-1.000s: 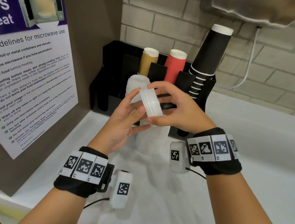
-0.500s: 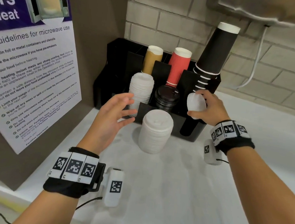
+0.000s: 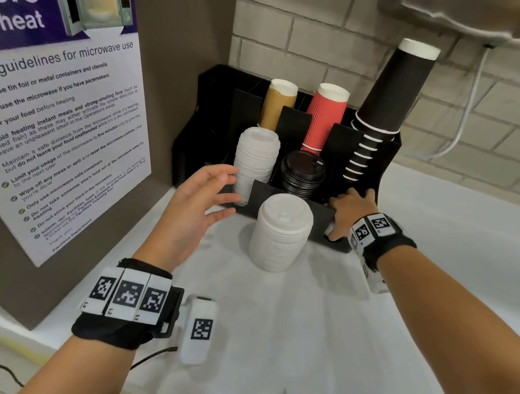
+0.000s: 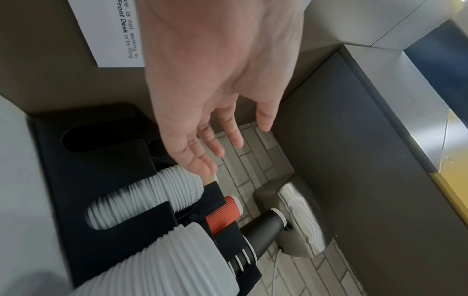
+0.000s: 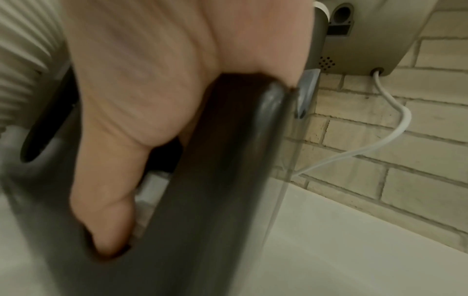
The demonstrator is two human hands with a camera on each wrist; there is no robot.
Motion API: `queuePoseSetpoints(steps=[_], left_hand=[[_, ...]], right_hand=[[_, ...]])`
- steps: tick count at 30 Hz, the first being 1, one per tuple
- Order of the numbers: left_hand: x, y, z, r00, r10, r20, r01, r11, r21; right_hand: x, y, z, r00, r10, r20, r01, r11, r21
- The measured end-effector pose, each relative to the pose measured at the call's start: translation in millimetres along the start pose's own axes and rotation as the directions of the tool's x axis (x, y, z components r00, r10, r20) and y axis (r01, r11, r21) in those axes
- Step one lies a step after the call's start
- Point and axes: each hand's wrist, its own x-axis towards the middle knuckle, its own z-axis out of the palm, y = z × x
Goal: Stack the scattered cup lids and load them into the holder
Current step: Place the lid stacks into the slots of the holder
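My right hand [image 3: 349, 212] is down in the black holder's [image 3: 382, 165] front right slot, its grip hidden, my left hand [image 3: 198, 204] hovers open and empty, and the white lid stack [image 3: 282, 231] on the counter needs a square, two-sided lift.

likely office pantry: microwave notice [image 3: 52, 102]
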Motion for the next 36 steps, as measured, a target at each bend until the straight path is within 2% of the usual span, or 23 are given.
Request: queuePoseSetpoints(steps=[5,7,8,9,11,13,14,16,18,22,31,34,36], left_hand=[[1,0,-2,1.000,0.012,-0.005,-0.012,1.000,0.011],[2,0,-2,1.000,0.012,-0.003,-0.012,1.000,0.006],[2,0,-2,1.000,0.011,-0.005,-0.011,1.000,0.002],[2,0,-2,1.000,0.007,-0.006,-0.008,1.000,-0.002],[3,-1,-2,1.000,0.000,-0.007,0.000,1.000,-0.008],[4,-2,0,1.000,-0.009,-0.009,0.009,1.000,-0.013],[5,-3,1,1.000,-0.014,-0.010,0.014,1.000,-0.013],[6,-3,2,1.000,-0.019,-0.011,0.019,1.000,-0.014],[7,-3,3,1.000,-0.022,-0.008,0.022,1.000,-0.020],[7,-3,1,1.000,-0.019,0.002,0.019,1.000,-0.018],[7,-3,-2,1.000,-0.013,0.005,0.013,1.000,-0.025],[7,-6,1,1.000,-0.017,0.016,0.017,0.999,0.030],[6,-10,4,0.997,-0.012,0.074,0.002,0.991,0.131]], right_hand=[[-10,1,-13,0.998,0.009,0.060,-0.011,0.999,0.031],[-18,5,-19,0.997,0.043,-0.068,-0.030,0.984,0.178],[-22,7,-22,0.983,0.079,-0.166,-0.023,0.949,0.314],[-27,8,-24,0.958,0.115,-0.264,0.024,0.881,0.472],[-38,1,-32,0.895,0.144,-0.422,0.228,0.666,0.710],[-49,-18,-41,0.866,0.100,-0.489,0.384,0.493,0.780],[-53,-27,-44,0.872,0.049,-0.486,0.414,0.457,0.788],[-58,-45,-45,0.910,-0.072,-0.408,0.394,0.454,0.799],[-59,-56,-42,0.933,-0.117,-0.340,0.352,0.493,0.796],[-59,-69,-37,0.944,-0.088,-0.319,0.311,0.564,0.765],[-64,-71,-43,0.947,-0.031,-0.320,0.281,0.564,0.777],[-71,-69,-52,0.917,0.048,-0.397,0.320,0.508,0.800],[-77,-70,-60,0.884,0.082,-0.460,0.403,0.363,0.840]])
